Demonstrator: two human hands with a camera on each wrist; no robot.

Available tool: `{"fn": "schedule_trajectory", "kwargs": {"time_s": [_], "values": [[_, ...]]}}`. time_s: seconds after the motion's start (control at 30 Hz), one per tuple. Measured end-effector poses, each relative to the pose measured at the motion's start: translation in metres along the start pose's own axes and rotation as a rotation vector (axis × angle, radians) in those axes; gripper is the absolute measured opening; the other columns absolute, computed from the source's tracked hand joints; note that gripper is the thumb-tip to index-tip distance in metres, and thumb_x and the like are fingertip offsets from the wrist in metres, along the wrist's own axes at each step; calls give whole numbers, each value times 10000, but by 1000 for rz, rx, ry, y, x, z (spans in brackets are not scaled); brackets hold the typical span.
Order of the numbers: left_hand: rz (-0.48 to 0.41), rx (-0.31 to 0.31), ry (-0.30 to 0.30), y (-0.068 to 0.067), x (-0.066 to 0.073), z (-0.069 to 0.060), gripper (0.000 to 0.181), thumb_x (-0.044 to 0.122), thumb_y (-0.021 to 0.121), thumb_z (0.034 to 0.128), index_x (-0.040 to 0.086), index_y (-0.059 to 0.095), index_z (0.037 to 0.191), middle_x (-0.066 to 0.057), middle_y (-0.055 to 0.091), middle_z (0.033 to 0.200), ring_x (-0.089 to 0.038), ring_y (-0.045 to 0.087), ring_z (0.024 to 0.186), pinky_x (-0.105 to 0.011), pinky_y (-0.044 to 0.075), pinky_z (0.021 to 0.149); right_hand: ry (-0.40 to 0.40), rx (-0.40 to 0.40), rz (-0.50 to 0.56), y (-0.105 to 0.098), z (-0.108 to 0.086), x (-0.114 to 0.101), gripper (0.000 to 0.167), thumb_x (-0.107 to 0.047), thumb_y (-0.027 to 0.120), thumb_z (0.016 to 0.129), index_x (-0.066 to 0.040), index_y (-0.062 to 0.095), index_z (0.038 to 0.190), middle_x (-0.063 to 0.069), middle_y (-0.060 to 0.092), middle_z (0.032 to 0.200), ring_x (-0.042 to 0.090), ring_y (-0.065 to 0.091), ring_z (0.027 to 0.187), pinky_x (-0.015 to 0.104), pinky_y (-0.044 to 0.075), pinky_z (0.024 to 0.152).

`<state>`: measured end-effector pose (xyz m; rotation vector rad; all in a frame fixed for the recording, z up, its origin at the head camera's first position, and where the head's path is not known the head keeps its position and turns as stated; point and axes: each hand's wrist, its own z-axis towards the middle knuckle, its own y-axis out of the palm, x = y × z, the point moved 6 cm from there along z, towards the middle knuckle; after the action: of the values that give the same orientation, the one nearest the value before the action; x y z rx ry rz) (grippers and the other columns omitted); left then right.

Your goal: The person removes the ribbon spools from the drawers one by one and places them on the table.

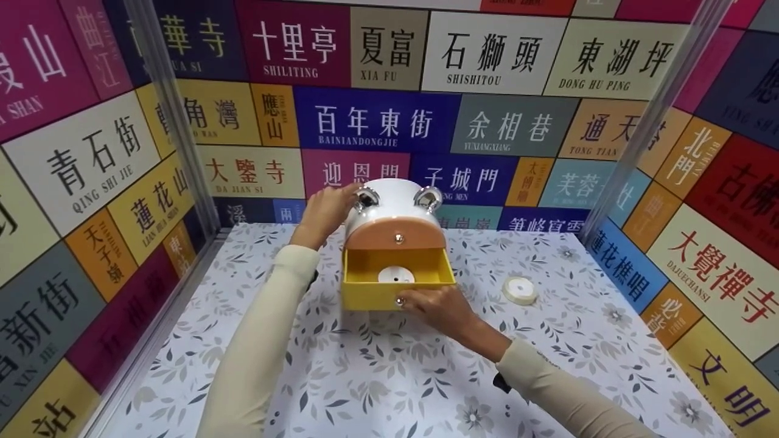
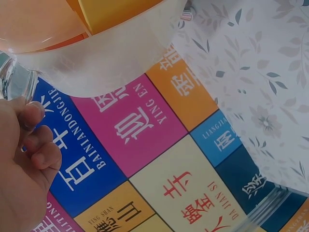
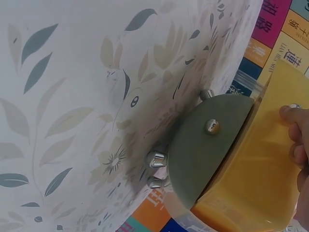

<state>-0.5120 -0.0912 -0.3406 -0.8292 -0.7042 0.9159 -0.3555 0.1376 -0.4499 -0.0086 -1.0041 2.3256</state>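
A small rounded drawer cabinet (image 1: 389, 198) stands on the table, white on top with two shiny silver ring-like ears. My left hand (image 1: 328, 210) holds the left silver ear (image 2: 17, 79), its fingers curled beside the ring. Below the closed peach drawer (image 1: 371, 236), a yellow drawer (image 1: 368, 296) is pulled out. My right hand (image 1: 441, 309) pinches that drawer's silver knob (image 1: 399, 301). Inside it lies a white disc (image 1: 389, 274) with a small centre hole. The green bottom drawer (image 3: 217, 150) appears closed in the right wrist view.
A pale roll (image 1: 520, 290), like tape or ribbon, lies on the table to the cabinet's right. Leaf-patterned cloth covers the table (image 1: 341, 377). Panels of coloured Chinese lettering (image 1: 374, 121) rise behind and on both sides.
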Motion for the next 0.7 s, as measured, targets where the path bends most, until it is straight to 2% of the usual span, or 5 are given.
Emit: {"fn": "schedule_trajectory", "kwargs": {"time_s": [0.23, 0.5, 0.7], "values": [[2, 15, 16, 2, 0, -1, 363, 265, 559, 1091, 245, 619, 1449, -212, 749, 989, -415, 716, 847, -535, 583, 729, 6, 10, 4, 0, -1, -4, 160, -165, 862, 855, -183, 804, 1003, -54, 763, 787, 88, 665, 551, 244, 543, 507], [0, 8, -1, -1, 0, -2, 366, 257, 579, 1083, 251, 618, 1447, -200, 752, 1002, -404, 723, 856, -523, 588, 738, -17, 20, -1, -2, -3, -5, 238, -189, 892, 825, -186, 814, 1050, -53, 777, 819, 97, 674, 563, 266, 523, 476], [-9, 0, -4, -1, 1, -3, 370, 275, 550, 1097, 252, 600, 1463, -189, 757, 1015, -382, 725, 829, -495, 599, 738, -19, 32, 9, -4, -5, -3, 225, -166, 883, 832, -188, 819, 1047, -43, 775, 808, 102, 678, 561, 258, 541, 496]]}}
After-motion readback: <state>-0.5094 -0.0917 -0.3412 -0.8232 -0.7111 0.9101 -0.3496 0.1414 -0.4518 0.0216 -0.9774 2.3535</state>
